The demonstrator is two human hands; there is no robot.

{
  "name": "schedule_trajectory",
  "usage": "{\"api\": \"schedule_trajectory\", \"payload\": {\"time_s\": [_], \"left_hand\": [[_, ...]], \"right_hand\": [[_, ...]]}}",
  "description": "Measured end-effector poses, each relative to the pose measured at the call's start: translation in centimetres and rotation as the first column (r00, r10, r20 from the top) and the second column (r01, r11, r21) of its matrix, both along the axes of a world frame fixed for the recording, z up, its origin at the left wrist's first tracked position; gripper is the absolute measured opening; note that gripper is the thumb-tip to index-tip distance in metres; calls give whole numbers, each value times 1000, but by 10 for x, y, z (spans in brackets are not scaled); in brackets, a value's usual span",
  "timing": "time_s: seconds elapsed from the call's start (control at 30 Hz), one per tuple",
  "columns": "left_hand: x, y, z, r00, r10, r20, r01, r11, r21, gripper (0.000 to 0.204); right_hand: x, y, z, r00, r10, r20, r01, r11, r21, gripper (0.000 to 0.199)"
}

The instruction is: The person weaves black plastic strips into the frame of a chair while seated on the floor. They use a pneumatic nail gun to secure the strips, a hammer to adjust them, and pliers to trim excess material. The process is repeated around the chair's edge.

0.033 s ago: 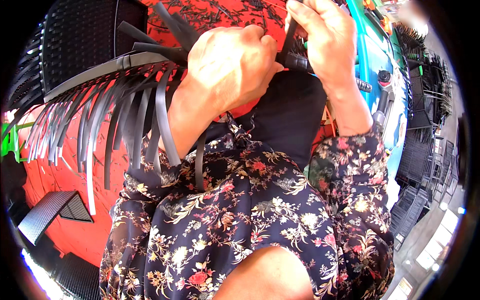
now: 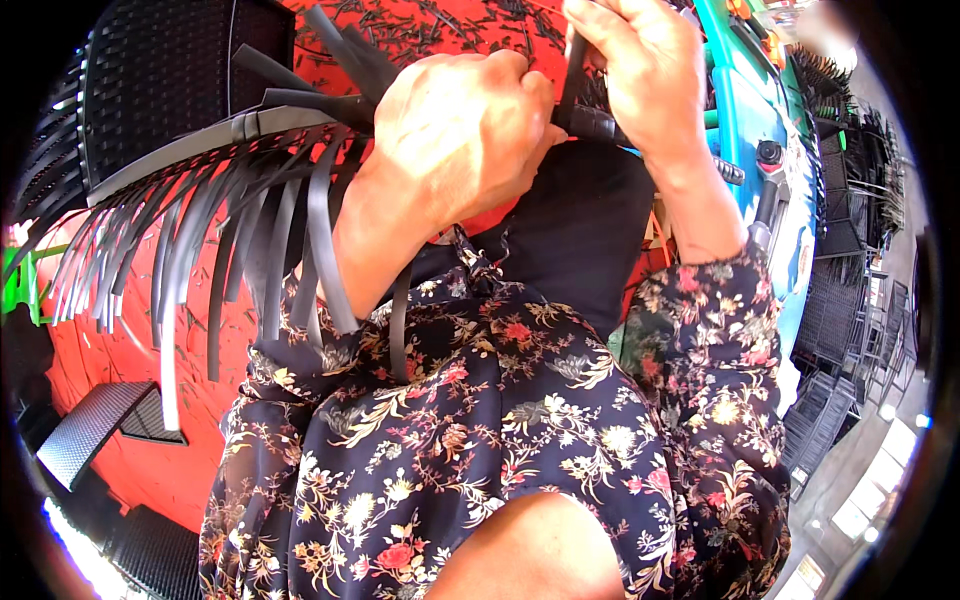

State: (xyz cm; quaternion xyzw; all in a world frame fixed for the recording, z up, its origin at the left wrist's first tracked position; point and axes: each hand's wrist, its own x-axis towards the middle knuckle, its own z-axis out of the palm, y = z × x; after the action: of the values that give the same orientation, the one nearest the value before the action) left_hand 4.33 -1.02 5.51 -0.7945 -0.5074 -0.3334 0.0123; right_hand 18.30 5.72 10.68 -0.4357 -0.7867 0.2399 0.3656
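A black woven wicker panel (image 2: 165, 75) with a dark curved frame edge (image 2: 210, 140) lies at the upper left. Many loose flat black strips (image 2: 185, 235) hang from that edge, some in front of my left wrist. My left hand (image 2: 460, 125) is closed around the frame near the top middle; its fingertips are partly hidden behind the hand. To its right, my right hand (image 2: 650, 85) pinches a flat black strip (image 2: 574, 75) that rises from a black wrapped bar (image 2: 597, 125). The strip's upper end is hidden by my fingers.
Strip scraps lie scattered over the red floor covering (image 2: 430, 35). On the right stand a blue-green object (image 2: 740, 95) and a tool with a dark grip and metal body (image 2: 768, 195). Dark woven furniture (image 2: 835, 310) is stacked farther right; another woven piece (image 2: 95, 425) sits lower left.
My right hand has shifted slightly left, and the strip it pinches stands more upright. My left hand stays in place on the frame.
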Motion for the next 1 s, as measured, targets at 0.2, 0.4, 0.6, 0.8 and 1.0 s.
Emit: {"api": "schedule_trajectory", "payload": {"time_s": [0.2, 0.4, 0.6, 0.8, 1.0], "left_hand": [[13, -3, 16, 999, -41, 4, 40, 997, 58, 26], [11, -16, 22, 995, -93, 34, 92, 996, 15, 31], [13, -39, 21, 990, -135, 30, 136, 989, -52, 38], [14, -45, 15, 991, -132, -19, 130, 989, -75, 44], [16, -53, 16, 996, -90, 26, 93, 988, -124, 36]], "right_hand": [[14, 35, -16, 972, 134, 195, -120, 989, -82, 25], [16, 23, -18, 958, 182, 221, -117, 954, -278, 25], [26, 3, -36, 979, 202, 11, -170, 847, -504, 32], [30, -8, -35, 989, 147, -12, -135, 876, -463, 32], [36, -42, -16, 911, 60, -409, -259, 853, -454, 18]]}}
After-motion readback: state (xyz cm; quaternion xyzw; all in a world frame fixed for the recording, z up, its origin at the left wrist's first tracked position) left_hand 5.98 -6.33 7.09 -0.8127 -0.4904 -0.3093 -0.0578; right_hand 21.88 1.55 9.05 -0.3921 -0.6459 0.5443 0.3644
